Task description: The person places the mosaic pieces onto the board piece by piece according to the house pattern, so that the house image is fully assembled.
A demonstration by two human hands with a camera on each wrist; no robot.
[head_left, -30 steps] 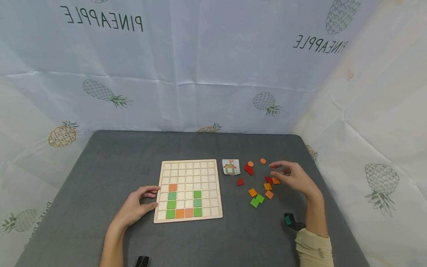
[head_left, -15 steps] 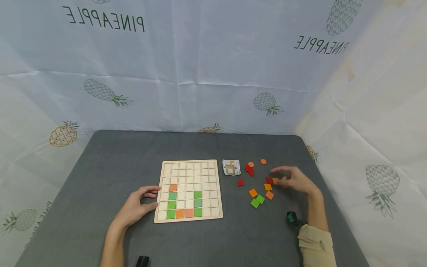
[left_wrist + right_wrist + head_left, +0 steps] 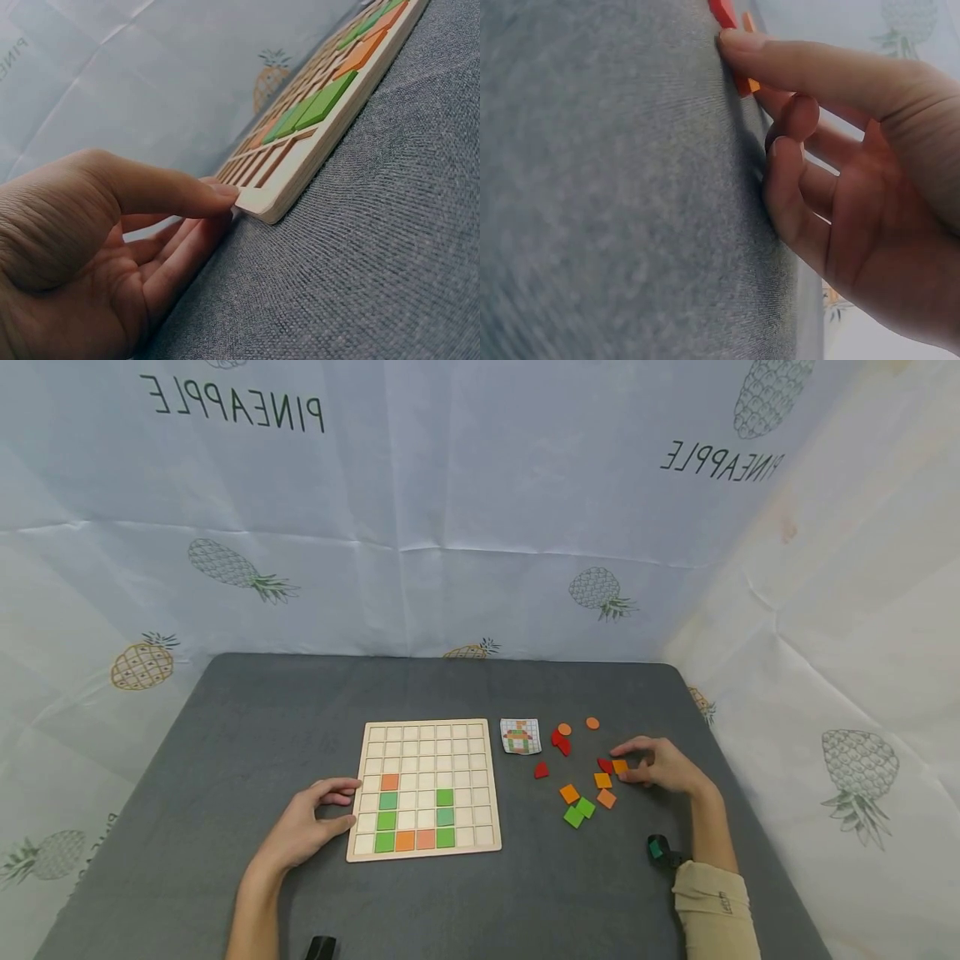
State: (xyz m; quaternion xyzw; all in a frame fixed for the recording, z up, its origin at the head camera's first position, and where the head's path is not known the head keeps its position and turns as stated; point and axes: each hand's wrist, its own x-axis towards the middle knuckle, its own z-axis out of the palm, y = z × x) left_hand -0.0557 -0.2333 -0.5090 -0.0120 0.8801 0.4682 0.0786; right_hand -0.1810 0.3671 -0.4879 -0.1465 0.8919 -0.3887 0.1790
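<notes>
**Right hand (image 3: 663,766) around an orange square (image 3: 620,767), left hand (image 3: 303,822) at the wooden grid board (image 3: 472,793)**

The right hand's grip stands partly open, thumb and forefinger parted about the orange square at the right of the loose pieces; whether either tip touches it I cannot tell. A red piece (image 3: 605,764) lies just beside that square. The left hand's grip is loose, its thumb and fingers touching the left edge of the board, which lies flat on the grey bench (image 3: 480,910).

On the board, two upright columns of tiles are joined along the bottom row. The left column runs, top to bottom, orange-red, teal-green, green, green; the right one green, teal-green, green. Orange and salmon tiles sit between their feet.

To the right of the board lies a small printed card (image 3: 520,736) with a coloured grid pattern. Beyond it are two orange discs (image 3: 592,723) and more red pieces (image 3: 542,769). Nearer the person lie other orange squares (image 3: 569,793) and two touching green squares (image 3: 573,816).
</notes>
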